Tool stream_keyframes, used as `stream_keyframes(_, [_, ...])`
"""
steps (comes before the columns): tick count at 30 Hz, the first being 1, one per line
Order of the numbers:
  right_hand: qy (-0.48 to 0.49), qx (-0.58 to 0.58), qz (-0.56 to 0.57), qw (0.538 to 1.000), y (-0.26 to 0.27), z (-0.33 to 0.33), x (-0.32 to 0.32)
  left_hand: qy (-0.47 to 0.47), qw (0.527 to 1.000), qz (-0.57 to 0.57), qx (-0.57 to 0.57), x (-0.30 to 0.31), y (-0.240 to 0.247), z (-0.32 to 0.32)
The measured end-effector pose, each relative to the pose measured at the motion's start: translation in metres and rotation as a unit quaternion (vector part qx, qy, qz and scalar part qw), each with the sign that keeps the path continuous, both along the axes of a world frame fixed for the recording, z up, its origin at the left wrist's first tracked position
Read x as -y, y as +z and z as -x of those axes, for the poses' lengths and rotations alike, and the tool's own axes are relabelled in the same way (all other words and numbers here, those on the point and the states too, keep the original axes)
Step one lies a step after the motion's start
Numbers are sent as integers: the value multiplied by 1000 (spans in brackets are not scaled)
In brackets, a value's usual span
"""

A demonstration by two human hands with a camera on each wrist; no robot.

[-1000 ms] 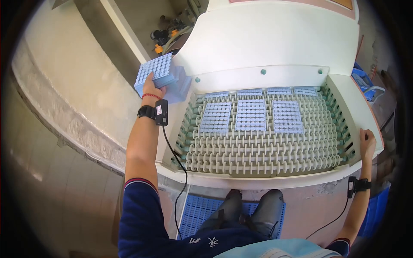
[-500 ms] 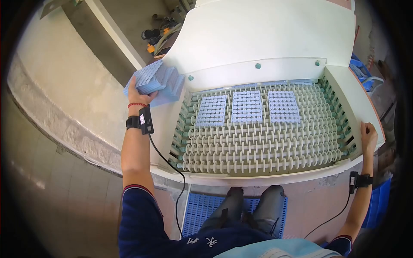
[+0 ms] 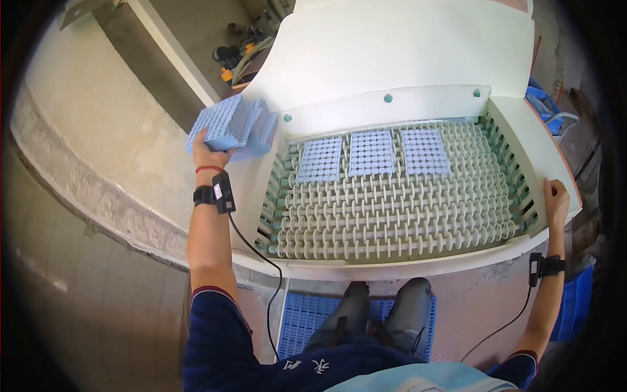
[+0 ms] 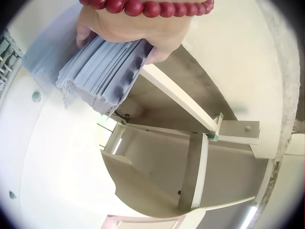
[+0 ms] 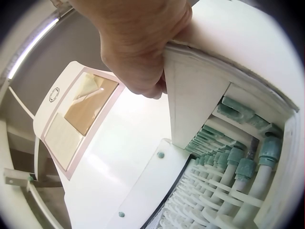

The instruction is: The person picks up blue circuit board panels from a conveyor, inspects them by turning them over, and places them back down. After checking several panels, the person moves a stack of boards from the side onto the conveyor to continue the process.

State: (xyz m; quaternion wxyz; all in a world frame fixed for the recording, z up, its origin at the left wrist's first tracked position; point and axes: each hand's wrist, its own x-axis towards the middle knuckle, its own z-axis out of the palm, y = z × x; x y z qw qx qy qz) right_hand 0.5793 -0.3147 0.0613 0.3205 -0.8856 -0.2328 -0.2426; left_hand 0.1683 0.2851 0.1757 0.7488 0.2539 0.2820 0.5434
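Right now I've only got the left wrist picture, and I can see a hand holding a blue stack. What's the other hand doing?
Observer: The right hand rests at the edge of the white side wall, with its fingers curled.

Operator: Oh, okay! And that bumpy white bit peeking in at the side of my picture, is there anything on it?

Observer: Yes, three blue grid panels lie side by side on the ringed rollers.

Factory workshop with roller conveyor (image 3: 392, 219)
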Motion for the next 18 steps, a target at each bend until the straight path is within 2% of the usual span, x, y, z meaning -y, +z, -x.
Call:
stream_keyframes(3, [-17,-12,-20,1000,-2,0,-2,39,998,-4,-39,1,6,-6])
stream_keyframes(6, [-10,5,-31,999,-4,-1,-1,40,998,18,-35,13,18,-10])
stream_keyframes(9, [-2,5,-30,1000,-2,0,0,26,997,16,-75,-5,13,-3])
stream_keyframes(13, [-4,18,-37,999,-1,2,0,24,998,4,-63,7,12,7])
stream_keyframes(18, [5,35,-30,999,-3,-1,0,-46,998,0,-53,38,5,59])
